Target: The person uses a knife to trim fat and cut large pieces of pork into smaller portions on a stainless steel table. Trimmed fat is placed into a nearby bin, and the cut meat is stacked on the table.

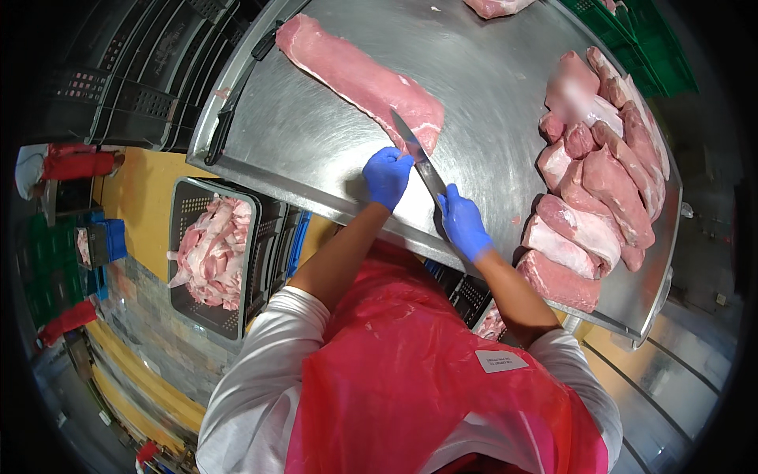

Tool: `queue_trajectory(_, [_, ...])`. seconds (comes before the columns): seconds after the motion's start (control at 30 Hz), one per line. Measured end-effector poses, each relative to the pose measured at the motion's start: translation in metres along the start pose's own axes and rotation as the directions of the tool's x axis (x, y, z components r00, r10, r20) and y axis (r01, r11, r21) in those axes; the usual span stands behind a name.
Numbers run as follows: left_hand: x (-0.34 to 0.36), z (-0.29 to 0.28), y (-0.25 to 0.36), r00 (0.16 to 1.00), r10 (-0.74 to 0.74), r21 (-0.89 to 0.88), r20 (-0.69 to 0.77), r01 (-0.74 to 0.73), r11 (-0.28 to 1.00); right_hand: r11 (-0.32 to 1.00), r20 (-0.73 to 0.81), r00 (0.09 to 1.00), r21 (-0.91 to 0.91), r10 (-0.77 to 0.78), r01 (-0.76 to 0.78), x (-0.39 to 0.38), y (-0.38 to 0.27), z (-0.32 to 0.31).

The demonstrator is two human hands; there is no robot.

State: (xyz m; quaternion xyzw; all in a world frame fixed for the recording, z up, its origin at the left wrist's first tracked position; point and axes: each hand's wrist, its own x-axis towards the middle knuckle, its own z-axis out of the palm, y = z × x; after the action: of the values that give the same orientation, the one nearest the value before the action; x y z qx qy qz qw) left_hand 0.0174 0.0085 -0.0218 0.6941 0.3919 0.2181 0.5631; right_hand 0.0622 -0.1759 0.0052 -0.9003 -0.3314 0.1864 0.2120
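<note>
A long slab of pink meat (355,75) lies diagonally on the steel table (284,142). My left hand (387,175), in a blue glove, is closed on the near end of the slab, fingertips pinching its edge. My right hand (462,221), also gloved in blue, grips the handle of a long knife (420,160); the blade points away from me, over the slab's near right end, just right of my left hand.
A pile of meat pieces (600,197) covers the table's right side; another piece (497,6) sits at the far edge. A crate of trimmings (213,253) stands below left, black crates (134,71) at upper left, green crates (647,39) upper right. People in red aprons (75,164) are at far left.
</note>
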Motion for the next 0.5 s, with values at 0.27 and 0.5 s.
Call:
queue_trajectory(0.27, [0.002, 0.003, 0.027, 0.994, 0.028, 0.041, 0.106, -0.032, 0.999, 0.961, -0.116, 0.993, 0.275, -0.013, 0.044, 0.078, -0.028, 0.027])
queue_trajectory(0.5, [-0.012, 0.000, 0.080, 0.978, 0.058, -0.157, 0.202, -0.026, 0.987, 0.942, 0.044, 0.999, 0.335, 0.012, -0.026, 0.004, -0.003, 0.028])
